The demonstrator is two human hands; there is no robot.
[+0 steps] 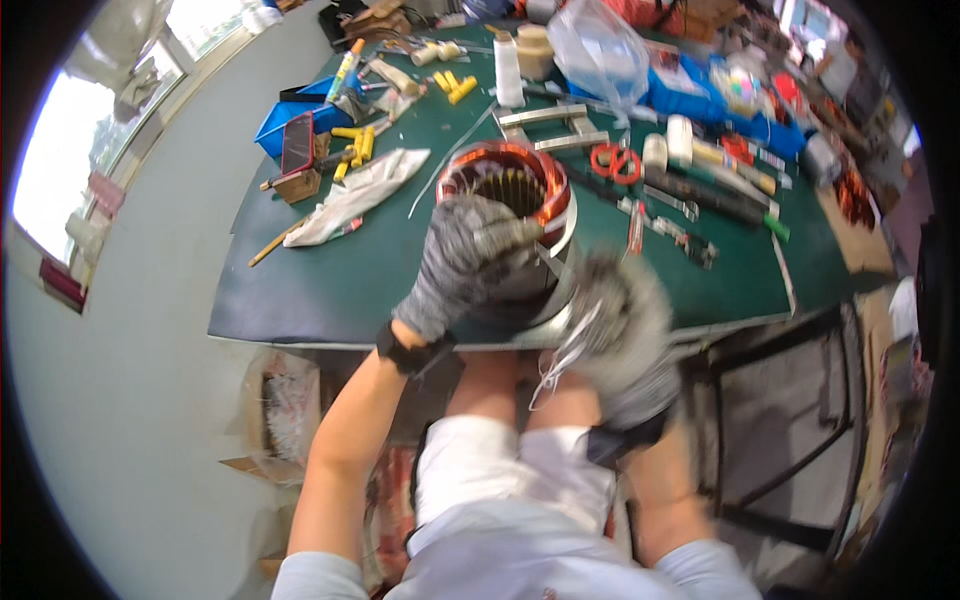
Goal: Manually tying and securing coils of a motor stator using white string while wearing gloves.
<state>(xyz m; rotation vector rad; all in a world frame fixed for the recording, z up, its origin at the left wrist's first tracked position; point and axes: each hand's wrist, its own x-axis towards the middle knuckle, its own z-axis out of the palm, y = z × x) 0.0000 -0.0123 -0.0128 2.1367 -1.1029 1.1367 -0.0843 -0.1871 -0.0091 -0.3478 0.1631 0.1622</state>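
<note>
A motor stator (552,182) with copper windings round its top and slots inside stands near the table's front edge. My left hand (455,262), in a grey knit glove, lies against the near side of the stator, its fingers bent over the winding's rim. To the right of the stator, my right hand (628,335) is gloved too and smeared by motion. Thin white cord (566,362) hangs in loose loops from it, on the side toward the stator. The right fingers are blurred, and the left fingertips are partly hidden.
On the green table (330,290) lie a white cloth (365,195), red-handled scissors (615,164), a hammer (715,190) and other hand tools. Blue bins (325,112) stand at the far left, a clear plastic bag (600,55) at the back. A dark metal frame (780,420) stands below right.
</note>
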